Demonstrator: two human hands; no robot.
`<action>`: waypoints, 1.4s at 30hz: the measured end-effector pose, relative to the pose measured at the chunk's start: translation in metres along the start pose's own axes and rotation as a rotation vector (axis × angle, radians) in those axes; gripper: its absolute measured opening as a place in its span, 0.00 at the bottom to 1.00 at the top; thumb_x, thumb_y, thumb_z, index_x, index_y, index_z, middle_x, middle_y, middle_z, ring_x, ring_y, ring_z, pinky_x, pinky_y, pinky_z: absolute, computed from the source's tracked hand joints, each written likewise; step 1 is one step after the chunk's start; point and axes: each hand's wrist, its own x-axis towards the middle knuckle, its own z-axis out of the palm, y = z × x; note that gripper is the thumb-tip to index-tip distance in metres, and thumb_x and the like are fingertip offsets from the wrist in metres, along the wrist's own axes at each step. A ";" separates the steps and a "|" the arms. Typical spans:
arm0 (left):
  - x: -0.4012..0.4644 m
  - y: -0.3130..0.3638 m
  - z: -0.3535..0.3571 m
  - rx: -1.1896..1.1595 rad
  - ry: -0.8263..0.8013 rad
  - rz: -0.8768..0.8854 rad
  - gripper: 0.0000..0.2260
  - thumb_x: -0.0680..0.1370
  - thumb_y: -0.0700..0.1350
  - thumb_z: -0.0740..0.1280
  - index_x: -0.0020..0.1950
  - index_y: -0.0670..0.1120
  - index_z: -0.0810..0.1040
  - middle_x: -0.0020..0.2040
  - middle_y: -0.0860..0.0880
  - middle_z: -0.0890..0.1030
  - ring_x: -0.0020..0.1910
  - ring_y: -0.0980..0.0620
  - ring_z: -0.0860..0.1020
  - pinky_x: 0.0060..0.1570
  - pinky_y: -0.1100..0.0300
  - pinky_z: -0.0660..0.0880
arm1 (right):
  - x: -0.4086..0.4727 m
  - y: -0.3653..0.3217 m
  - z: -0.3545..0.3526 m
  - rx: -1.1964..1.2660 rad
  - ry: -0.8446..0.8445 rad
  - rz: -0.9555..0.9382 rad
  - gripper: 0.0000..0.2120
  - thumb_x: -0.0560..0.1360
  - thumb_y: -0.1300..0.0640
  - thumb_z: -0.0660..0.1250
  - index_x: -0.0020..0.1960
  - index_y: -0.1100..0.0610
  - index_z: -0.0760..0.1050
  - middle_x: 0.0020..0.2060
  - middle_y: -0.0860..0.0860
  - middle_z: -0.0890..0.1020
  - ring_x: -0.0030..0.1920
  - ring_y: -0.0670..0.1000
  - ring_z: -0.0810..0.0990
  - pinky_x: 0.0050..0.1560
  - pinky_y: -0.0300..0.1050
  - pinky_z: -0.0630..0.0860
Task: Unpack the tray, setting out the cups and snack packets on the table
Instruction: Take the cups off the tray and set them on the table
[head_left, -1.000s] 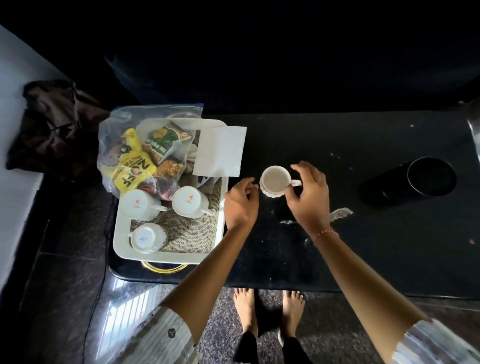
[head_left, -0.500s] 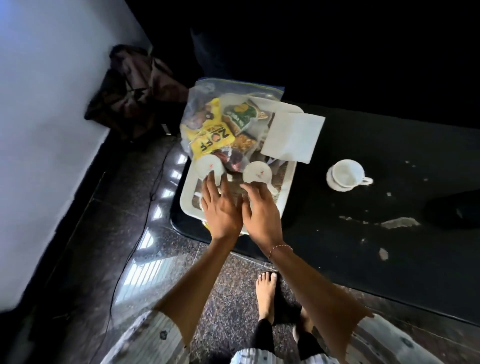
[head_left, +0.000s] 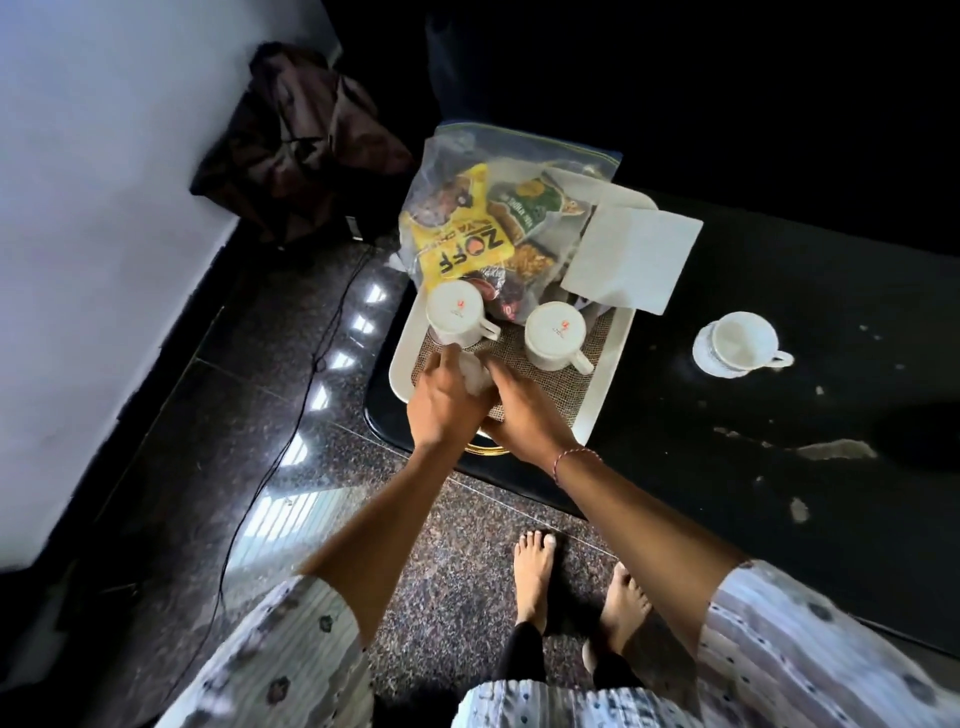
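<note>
Together, the left hand and right hand close round a white cup at the tray's lower-left corner, mostly hiding it. Two upturned cups, a snack bag and a napkin crowd just above; another cup stands right on the desk.

White cups stood on a cream tray lined with tan woven mat; a yellow snack packet showed black lettering, the desk glossy black, sleeves pale and striped.
</note>
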 end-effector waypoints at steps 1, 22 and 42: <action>-0.002 0.001 0.000 -0.040 0.015 -0.029 0.25 0.67 0.54 0.73 0.59 0.45 0.71 0.52 0.43 0.82 0.48 0.42 0.80 0.42 0.53 0.76 | -0.002 0.001 -0.002 0.010 0.013 0.006 0.36 0.67 0.63 0.73 0.71 0.56 0.60 0.62 0.57 0.76 0.60 0.56 0.77 0.57 0.52 0.77; -0.058 0.139 0.067 -0.126 -0.498 -0.248 0.27 0.77 0.61 0.56 0.68 0.44 0.69 0.66 0.39 0.74 0.63 0.39 0.73 0.62 0.47 0.72 | -0.126 0.082 -0.099 0.403 0.451 0.470 0.31 0.62 0.54 0.78 0.61 0.54 0.71 0.54 0.49 0.78 0.53 0.49 0.76 0.53 0.44 0.76; -0.063 0.309 0.168 -0.267 -0.516 -0.156 0.11 0.74 0.44 0.66 0.54 0.50 0.82 0.48 0.42 0.84 0.47 0.42 0.83 0.49 0.48 0.81 | -0.161 0.203 -0.238 0.060 0.542 0.457 0.31 0.63 0.55 0.77 0.63 0.53 0.70 0.56 0.55 0.75 0.56 0.57 0.75 0.54 0.50 0.76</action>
